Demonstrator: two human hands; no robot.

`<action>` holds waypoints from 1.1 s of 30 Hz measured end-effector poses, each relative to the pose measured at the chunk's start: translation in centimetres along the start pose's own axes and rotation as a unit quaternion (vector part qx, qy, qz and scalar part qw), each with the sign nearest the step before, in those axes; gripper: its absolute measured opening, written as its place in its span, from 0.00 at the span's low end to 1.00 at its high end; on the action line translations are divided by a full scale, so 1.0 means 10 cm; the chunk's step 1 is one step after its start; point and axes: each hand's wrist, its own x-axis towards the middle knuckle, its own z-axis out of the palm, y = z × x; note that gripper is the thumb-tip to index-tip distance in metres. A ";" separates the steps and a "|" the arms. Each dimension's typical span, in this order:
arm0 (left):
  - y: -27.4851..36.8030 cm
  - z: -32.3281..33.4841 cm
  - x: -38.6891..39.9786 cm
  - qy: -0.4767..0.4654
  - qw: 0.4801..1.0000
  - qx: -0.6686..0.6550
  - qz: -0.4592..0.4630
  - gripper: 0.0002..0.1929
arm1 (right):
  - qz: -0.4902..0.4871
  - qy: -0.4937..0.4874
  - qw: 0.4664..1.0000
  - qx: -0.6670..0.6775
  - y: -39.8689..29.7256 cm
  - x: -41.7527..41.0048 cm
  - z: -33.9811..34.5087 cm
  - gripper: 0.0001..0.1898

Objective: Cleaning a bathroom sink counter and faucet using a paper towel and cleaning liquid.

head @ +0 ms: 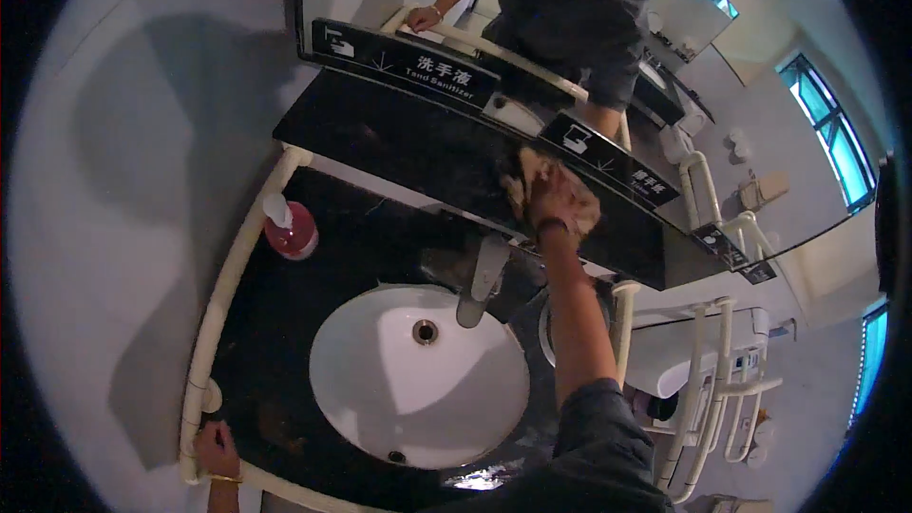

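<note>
My right hand presses a tan cloth onto the black shelf below the mirror. Part of the cloth bunches out ahead of the fingers. At the lower left, my left hand rests at the corner of the cream grab rail, its fingers curled in and nothing seen in them. Below the shelf, a metal faucet reaches over a white oval washbasin. The basin is set in a black countertop with wet, shiny patches at its front edge.
A pump bottle of pink liquid stands by the left rail. Black signs with writing line the mirror's lower edge. My right forearm partly covers a round-rimmed object. Farther right are a white toilet fixture and more grab rails.
</note>
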 end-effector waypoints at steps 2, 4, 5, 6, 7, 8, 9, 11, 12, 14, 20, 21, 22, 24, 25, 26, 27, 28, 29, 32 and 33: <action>0.09 -0.01 0.05 -0.001 1.000 0.009 0.014 0.10 | 0.138 -0.177 0.960 0.169 -0.24 0.22 0.29 0.24; 0.34 0.28 0.30 -0.040 0.999 -0.025 0.007 0.09 | -0.334 0.172 0.914 -0.154 0.26 0.81 1.40 0.27; 0.19 0.14 0.14 -0.032 0.999 0.008 -0.024 0.09 | -0.358 0.045 0.930 -0.077 -0.52 0.39 1.42 0.29; 0.10 0.10 0.08 0.011 1.000 0.016 0.005 0.10 | -0.360 -0.069 0.930 -0.025 -0.94 0.06 0.98 0.31; 0.04 0.07 0.04 0.052 0.998 0.023 0.035 0.10 | -0.366 -0.070 0.928 -0.017 -1.08 0.01 1.03 0.31; 0.06 0.09 0.06 0.053 0.998 0.018 0.042 0.10 | -0.355 -0.067 0.932 -0.024 -1.07 0.02 0.97 0.31; 0.08 0.08 0.06 0.049 0.998 0.019 0.038 0.11 | -0.345 -0.069 0.935 -0.030 -1.08 0.03 0.96 0.31; 0.08 0.11 0.06 0.046 0.998 0.013 0.037 0.11 | -0.328 -0.069 0.941 -0.044 -1.10 0.06 0.95 0.32; 0.06 0.13 0.06 0.017 1.000 -0.002 0.016 0.11 | -0.321 -0.067 0.943 -0.051 -1.09 0.07 0.95 0.33; 0.06 0.13 0.07 -0.013 1.000 -0.018 -0.007 0.11 | -0.310 -0.069 0.946 -0.062 -1.06 0.06 0.94 0.33; 0.13 0.02 0.09 -0.021 1.000 0.001 0.004 0.11 | -0.296 -0.095 0.948 -0.068 -1.18 0.04 0.97 0.36; 0.25 -0.03 0.14 -0.015 1.000 0.005 0.013 0.11 | -0.291 -0.095 0.950 -0.069 -1.16 0.04 0.98 0.36; 0.31 -0.07 0.16 -0.008 1.000 0.010 0.021 0.11 | -0.287 -0.095 0.951 -0.070 -1.18 0.04 0.99 0.37; 0.19 0.03 0.11 0.024 0.998 0.034 0.040 0.12 | -0.273 -0.088 0.955 -0.073 -1.22 0.02 0.88 0.38; 0.10 0.08 0.08 0.050 0.996 0.060 0.053 0.13 | -0.320 -0.070 0.943 -0.056 -1.49 -0.16 0.93 0.36; 0.26 0.03 0.17 0.052 0.995 0.055 0.058 0.13 | -0.359 -0.049 0.931 -0.046 -1.76 -0.35 0.91 0.34; 0.56 -0.17 0.23 -0.006 0.999 0.035 0.022 0.10 | -0.360 -0.051 0.931 -0.039 -1.78 -0.33 1.09 0.34; 0.70 -0.30 0.27 -0.064 0.998 0.008 -0.011 0.09 | -0.451 -0.007 0.893 -0.006 -1.73 -0.25 1.31 0.36; 0.60 -0.30 0.23 -0.061 0.998 0.012 -0.015 0.09 | -0.540 0.036 0.840 0.032 -1.74 -0.20 1.50 0.37; -0.01 0.01 -0.10 0.001 0.999 -0.019 0.026 0.09 | -0.358 -0.101 0.924 -0.083 -1.33 0.35 1.34 0.34; -0.32 0.17 -0.25 -0.002 1.000 0.024 -0.001 0.10 | -0.280 -0.128 0.943 -0.130 -1.38 0.26 0.96 0.36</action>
